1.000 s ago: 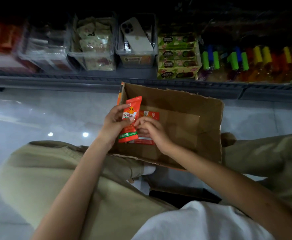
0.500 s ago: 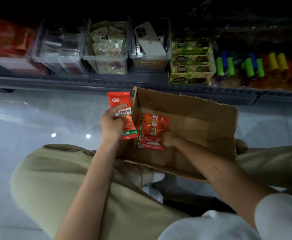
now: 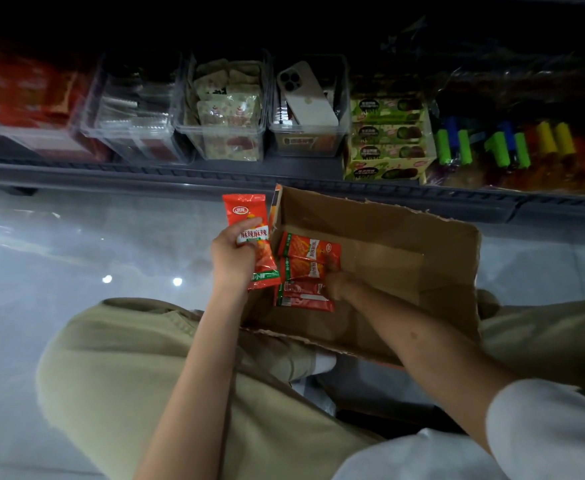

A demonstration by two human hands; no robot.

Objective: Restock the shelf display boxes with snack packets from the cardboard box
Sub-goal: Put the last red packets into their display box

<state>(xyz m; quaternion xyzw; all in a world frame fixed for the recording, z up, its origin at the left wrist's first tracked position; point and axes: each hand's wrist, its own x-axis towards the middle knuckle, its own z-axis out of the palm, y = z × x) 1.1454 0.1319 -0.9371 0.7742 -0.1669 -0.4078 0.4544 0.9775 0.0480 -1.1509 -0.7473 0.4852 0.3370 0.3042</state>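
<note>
Red packet (image 3: 251, 242) gripped in left hand (image 3: 233, 261); right hand (image 3: 337, 285) clasps three packets (image 3: 305, 271).

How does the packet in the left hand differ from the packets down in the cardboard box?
The held packet stands upright in the left hand, outside the cardboard box; the boxed packets lie crosswise, overlapping inside it. The held one is single; the boxed ones number several, under the right hand. All look alike: red wrappers with green trim.
</note>
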